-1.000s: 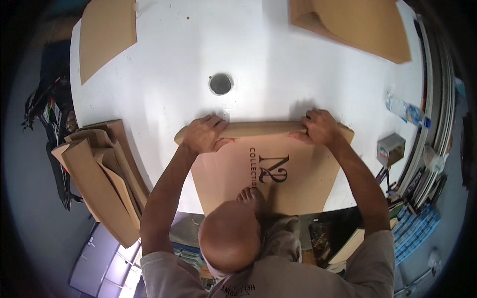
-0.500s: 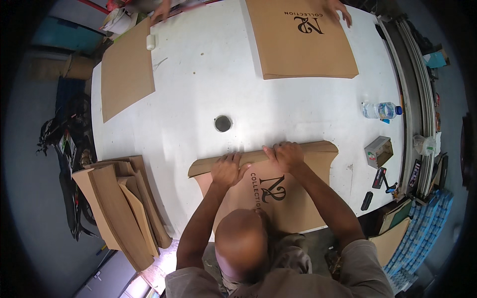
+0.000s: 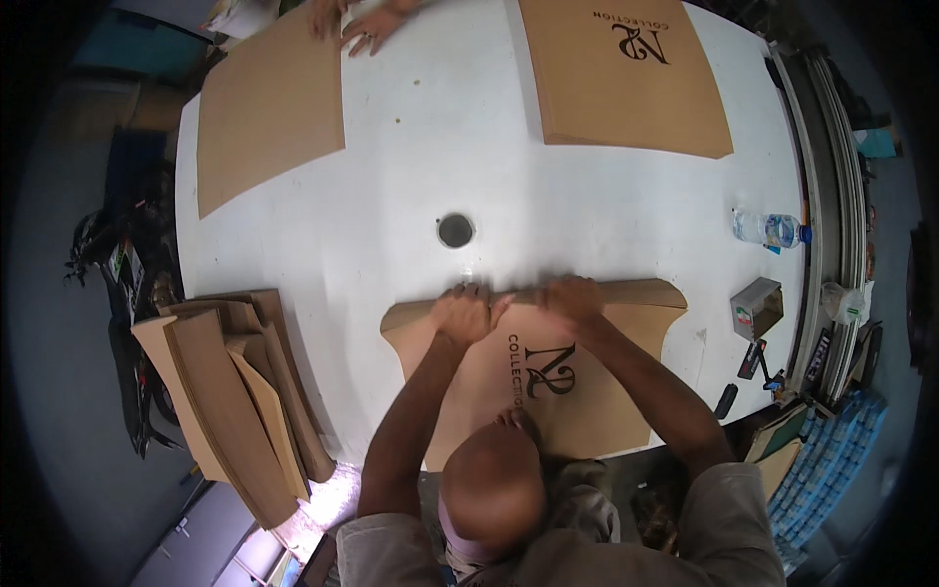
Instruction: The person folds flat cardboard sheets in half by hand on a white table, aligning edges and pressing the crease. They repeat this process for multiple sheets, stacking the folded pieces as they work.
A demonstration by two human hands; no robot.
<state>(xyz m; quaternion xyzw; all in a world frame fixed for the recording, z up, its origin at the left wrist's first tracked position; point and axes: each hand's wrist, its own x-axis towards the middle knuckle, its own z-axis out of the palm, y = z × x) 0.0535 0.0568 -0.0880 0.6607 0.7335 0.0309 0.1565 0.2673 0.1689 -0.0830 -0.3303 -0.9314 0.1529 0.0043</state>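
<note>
A printed brown kraft paper sheet (image 3: 611, 382) lies on the white table in front of me, with its far edge folded over into a long strip. My left hand (image 3: 465, 313) is closed on the fold left of its middle, fingers curled over the edge and thumb toward the right hand. Farther right along the same fold, my right hand (image 3: 570, 303) bends its fingers over the strip; it is slightly blurred. Both ends of the strip flare out past the hands. Below the fold, my forearms and head hide part of the sheet.
At left, folded brown pieces (image 3: 215, 391) overhang the table edge. Another person's hands (image 3: 367, 29) are at a plain brown sheet (image 3: 274, 108). A printed brown stack (image 3: 626, 98) lies far right. A water bottle (image 3: 771, 229), small box (image 3: 758, 308) and table hole (image 3: 456, 231) also show.
My hands stay on the fold, the right one's fingers now more curled. The other person's hand has left the printed stack; both their hands are now at the plain sheet. The whole view has shifted slightly.
</note>
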